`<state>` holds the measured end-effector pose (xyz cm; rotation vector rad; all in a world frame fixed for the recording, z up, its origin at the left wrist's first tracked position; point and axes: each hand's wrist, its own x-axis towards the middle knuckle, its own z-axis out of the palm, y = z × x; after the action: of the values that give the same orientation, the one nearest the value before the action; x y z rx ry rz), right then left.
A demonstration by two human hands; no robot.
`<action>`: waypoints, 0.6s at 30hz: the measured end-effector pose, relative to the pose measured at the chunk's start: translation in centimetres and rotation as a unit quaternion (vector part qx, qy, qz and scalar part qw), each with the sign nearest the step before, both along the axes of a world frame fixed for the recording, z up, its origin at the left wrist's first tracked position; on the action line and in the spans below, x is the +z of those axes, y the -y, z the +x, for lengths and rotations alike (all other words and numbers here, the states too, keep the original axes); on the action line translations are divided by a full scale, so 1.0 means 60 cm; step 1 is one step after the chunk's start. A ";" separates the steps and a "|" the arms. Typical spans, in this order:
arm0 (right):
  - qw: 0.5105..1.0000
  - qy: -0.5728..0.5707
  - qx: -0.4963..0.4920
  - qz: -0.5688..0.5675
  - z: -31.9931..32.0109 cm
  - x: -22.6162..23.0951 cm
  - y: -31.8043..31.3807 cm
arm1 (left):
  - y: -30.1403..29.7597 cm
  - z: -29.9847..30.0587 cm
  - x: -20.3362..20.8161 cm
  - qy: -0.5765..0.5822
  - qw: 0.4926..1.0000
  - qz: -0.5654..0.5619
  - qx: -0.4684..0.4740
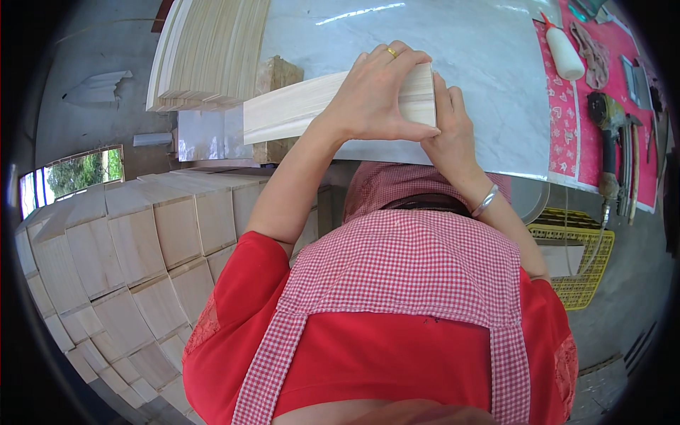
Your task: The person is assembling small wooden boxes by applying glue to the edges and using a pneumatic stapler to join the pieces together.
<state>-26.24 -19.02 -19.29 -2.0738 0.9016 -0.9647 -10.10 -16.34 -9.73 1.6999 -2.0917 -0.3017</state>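
Observation:
A long pale wooden board (290, 110) lies crosswise at the near edge of the table, its left part over a rough wooden block (281, 75). My left hand (379, 92), with a ring on one finger, spans the board near its right end, fingers over the far edge and thumb on the near side. At that right end my right hand (452, 131) has its bent fingers against the end face; its thumb is hidden. Both hands are closed on the board.
A tall stack of thin wooden strips (212, 53) stands left on the pale table (496, 92). At right are a white glue bottle (564, 55), a rag (591, 53) and a black-handled tool (605, 134). Stacked wooden boxes (134, 248) fill the lower left; a yellow crate (577, 290) stands lower right.

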 end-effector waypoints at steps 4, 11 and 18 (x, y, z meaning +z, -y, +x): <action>1.000 -0.018 0.006 -0.023 -0.001 -0.004 0.006 | 0.001 0.000 0.000 0.000 1.000 0.003 -0.001; 0.992 0.071 0.088 0.058 -0.017 0.026 0.025 | 0.003 0.004 -0.009 0.006 1.000 -0.018 -0.003; 0.980 0.058 0.129 0.138 -0.054 0.063 0.003 | 0.002 0.002 -0.008 0.000 1.000 -0.013 0.004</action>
<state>-29.49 -19.20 -15.51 -1.8244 0.6462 -0.7670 -9.96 -16.46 -10.22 1.6917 -2.0802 -0.2700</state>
